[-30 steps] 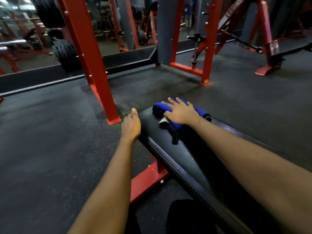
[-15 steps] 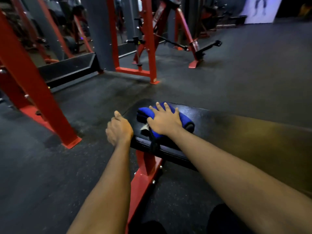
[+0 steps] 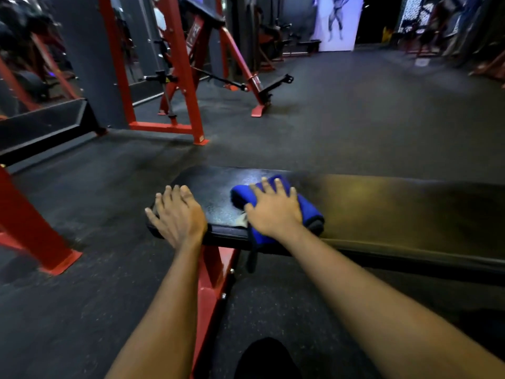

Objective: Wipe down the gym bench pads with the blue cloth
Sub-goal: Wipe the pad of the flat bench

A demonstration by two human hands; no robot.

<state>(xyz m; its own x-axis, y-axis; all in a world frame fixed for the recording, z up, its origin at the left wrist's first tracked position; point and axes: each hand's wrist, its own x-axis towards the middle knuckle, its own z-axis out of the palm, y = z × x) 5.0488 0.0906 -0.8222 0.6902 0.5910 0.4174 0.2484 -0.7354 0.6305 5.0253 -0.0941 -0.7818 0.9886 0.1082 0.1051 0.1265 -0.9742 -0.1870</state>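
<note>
At the centre of the frame, a black bench pad (image 3: 382, 212) stretches off toward the right edge. The right hand (image 3: 273, 212) lies flat on a folded blue cloth (image 3: 310, 212), fingers straight and spread, pressing it onto the pad near its left end. The left hand (image 3: 177, 217) rests on the pad's left corner with its fingers straight and a little apart, gripping nothing. To wipe well, it is probably best to press evenly and draw the cloth in long, overlapping passes along the pad toward the right, bracing with the left hand. Counted: one pad, one cloth, two hands.
</note>
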